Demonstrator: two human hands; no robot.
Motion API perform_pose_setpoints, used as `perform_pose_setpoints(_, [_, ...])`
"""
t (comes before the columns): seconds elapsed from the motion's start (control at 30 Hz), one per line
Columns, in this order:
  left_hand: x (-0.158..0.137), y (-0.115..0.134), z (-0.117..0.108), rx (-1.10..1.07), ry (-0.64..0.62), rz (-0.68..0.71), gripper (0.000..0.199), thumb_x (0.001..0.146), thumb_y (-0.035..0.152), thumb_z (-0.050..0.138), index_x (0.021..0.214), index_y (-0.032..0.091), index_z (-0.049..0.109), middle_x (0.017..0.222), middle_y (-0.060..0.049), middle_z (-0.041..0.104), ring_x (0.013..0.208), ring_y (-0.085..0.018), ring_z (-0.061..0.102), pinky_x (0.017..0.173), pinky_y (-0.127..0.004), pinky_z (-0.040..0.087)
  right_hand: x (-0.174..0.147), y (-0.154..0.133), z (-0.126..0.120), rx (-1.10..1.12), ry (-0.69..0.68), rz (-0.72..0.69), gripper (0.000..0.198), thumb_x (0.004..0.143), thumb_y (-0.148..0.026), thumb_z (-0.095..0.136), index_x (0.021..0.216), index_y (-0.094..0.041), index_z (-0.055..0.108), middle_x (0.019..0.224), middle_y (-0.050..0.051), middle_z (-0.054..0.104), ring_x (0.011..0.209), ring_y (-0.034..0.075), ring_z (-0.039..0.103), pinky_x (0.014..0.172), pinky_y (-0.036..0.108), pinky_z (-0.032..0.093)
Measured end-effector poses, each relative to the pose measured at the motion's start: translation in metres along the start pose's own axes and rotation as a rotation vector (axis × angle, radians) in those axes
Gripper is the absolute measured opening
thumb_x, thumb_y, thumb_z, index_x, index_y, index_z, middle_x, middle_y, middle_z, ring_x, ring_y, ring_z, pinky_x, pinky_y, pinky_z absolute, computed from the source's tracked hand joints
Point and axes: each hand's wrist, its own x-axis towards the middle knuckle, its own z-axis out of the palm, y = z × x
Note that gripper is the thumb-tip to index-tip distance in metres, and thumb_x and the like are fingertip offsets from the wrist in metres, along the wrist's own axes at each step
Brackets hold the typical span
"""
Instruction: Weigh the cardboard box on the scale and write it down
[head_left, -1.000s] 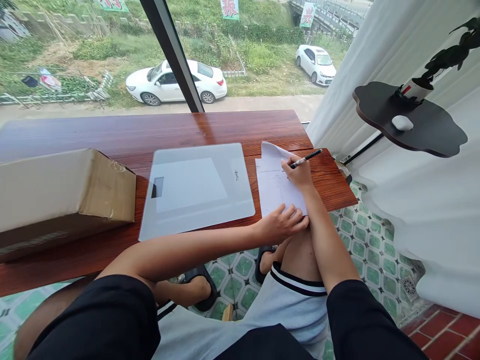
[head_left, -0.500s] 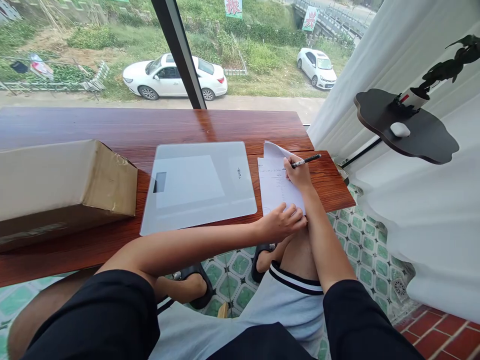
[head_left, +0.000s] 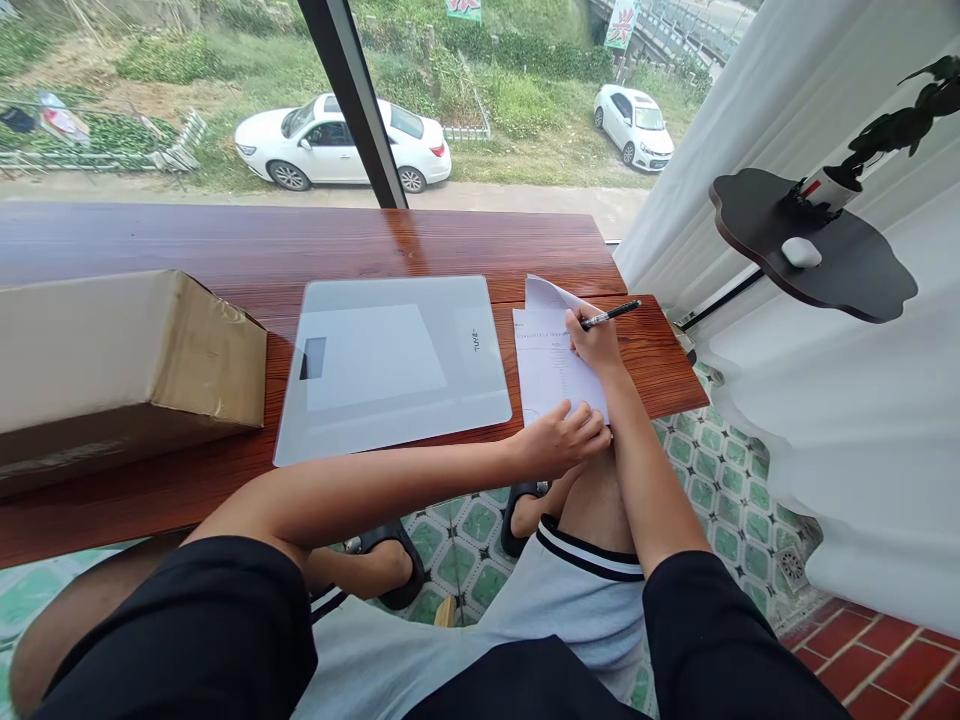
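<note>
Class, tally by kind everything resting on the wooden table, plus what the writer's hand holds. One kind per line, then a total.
Cardboard box: 1
Glass scale: 1
Paper sheets: at least 2, one curling up behind; the exact count is unclear
Pen, in the right hand: 1
Total: at least 5

The left hand presses on the paper's near edge.

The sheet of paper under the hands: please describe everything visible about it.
The paper is a white sheet with faint printed lines, too small to read. It lies flat at the right end of the wooden table, beside the glass board; its far corner curls up. The left hand presses its near edge, and the right hand rests on it holding a black pen.
</note>
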Motion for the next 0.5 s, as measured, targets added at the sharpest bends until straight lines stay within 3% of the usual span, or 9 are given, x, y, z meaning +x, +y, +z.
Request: perform_pose_setpoints(0.5, [-0.0003, 0.0001, 0.0007, 0.032, 0.0, -0.001, 0.035, 0.091, 0.017, 0.041, 0.124, 0.015, 0.052, 0.121, -0.013, 0.058, 0.107, -0.026, 0.053, 0.078, -0.038, 0.038, 0.0011, 0.0011, 0.0007, -0.005, 0.023, -0.007, 0.035, 0.093, -0.039, 0.048, 0.063, -0.021, 0.039, 0.045, -0.003, 0.049, 0.04, 0.013, 0.048, 0.053, 0.028, 0.043])
